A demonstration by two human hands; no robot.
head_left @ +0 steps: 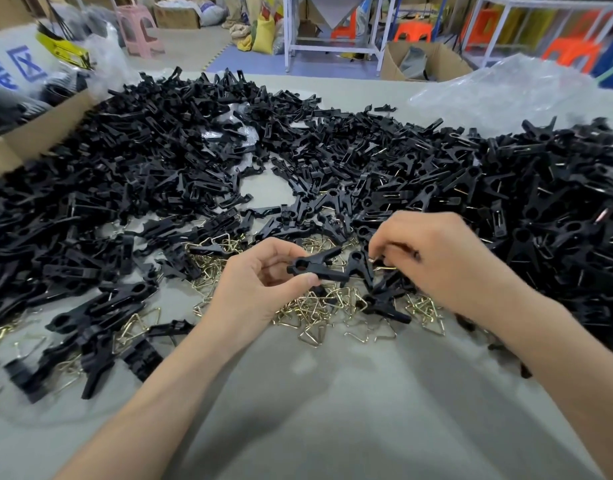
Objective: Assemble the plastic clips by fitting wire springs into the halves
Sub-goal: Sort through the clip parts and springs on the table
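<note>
- Clip halves (pixel 142 161), black and loose, heap across the upper left and middle of the frame on the grey counter (pixel 333 393).
- Finished clips (pixel 540 209), with wire showing in them, pile up along the right edge.
- Wire springs (pixel 319 306), brass-coloured triangles, lie scattered at centre, just under the hands.
- Left hand (pixel 253 282), at centre, pinches a paired clip (pixel 315 266) between thumb and fingers, above the springs.
- Right hand (pixel 436 258), fingers curled, pinches what seems to be a spring (pixel 376 260) just beside that clip's free end; blur hides the detail.
- The step in hand looks like seating the spring. The next move calls for holding the halves steady while the wire is pushed on until it catches.
</note>
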